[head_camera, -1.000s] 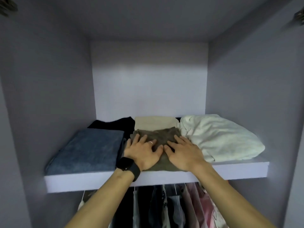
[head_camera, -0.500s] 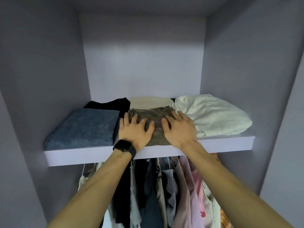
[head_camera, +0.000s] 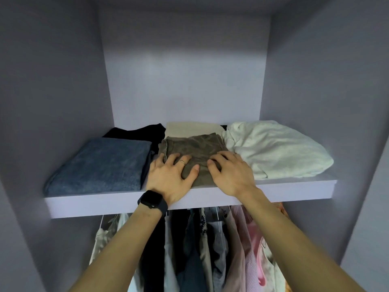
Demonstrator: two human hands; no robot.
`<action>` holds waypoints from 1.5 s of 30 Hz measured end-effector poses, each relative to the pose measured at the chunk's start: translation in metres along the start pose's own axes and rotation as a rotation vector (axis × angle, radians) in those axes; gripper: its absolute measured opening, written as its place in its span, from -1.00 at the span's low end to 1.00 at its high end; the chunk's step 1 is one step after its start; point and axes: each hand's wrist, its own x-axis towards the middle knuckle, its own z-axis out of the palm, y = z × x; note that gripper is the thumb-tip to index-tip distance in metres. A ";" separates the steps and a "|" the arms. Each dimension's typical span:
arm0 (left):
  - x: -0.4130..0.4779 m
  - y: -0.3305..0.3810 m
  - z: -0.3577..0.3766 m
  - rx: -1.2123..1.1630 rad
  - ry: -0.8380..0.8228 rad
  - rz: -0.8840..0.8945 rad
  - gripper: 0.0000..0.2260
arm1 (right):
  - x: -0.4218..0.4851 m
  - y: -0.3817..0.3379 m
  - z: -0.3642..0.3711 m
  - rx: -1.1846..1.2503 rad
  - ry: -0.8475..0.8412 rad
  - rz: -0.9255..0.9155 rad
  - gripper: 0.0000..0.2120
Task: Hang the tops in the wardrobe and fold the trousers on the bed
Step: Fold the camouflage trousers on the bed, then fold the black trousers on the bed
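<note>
In the head view, the folded olive trousers (head_camera: 195, 146) lay at the shelf's (head_camera: 294, 191) front edge, between blue jeans (head_camera: 101, 165) and a white bundle (head_camera: 273, 152). The left hand (head_camera: 168, 175) and right hand (head_camera: 229, 175) pressed down on them, fingers spread, gripping nothing. Open room stood above.

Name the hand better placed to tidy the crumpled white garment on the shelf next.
Likely right. The right hand rests on the olive trousers beside the white garment; the left hand lies on their far side, nearer the denim.

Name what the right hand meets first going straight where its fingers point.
Resting on the olive trousers, the right hand would probably reach the beige garment behind them first.
</note>
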 end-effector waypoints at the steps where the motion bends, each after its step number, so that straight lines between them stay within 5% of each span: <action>1: 0.000 0.001 0.000 0.001 0.001 -0.001 -0.36 | -0.004 -0.001 0.002 -0.006 0.058 -0.015 -0.57; 6: -0.009 0.002 -0.003 0.014 -0.010 0.026 -0.35 | -0.022 0.002 0.011 -0.090 0.368 -0.055 -0.62; 11: -0.004 0.005 -0.005 0.029 -0.012 0.014 -0.35 | -0.007 0.006 0.005 -0.137 0.171 0.031 -0.51; 17: -0.007 0.006 -0.006 0.062 -0.044 0.032 -0.38 | -0.021 0.006 0.005 -0.080 0.157 0.014 -0.53; 24: -0.093 0.013 -0.009 0.040 0.048 0.109 -0.51 | -0.072 0.013 -0.005 -0.130 0.084 -0.173 -0.42; 30: -0.217 0.027 -0.018 -0.046 -0.009 -0.223 -0.37 | -0.177 -0.003 0.002 0.183 0.126 -0.363 -0.40; 45: -0.644 0.034 -0.148 0.310 -0.108 -1.107 -0.62 | -0.482 -0.168 0.037 0.703 -0.646 -0.928 -0.75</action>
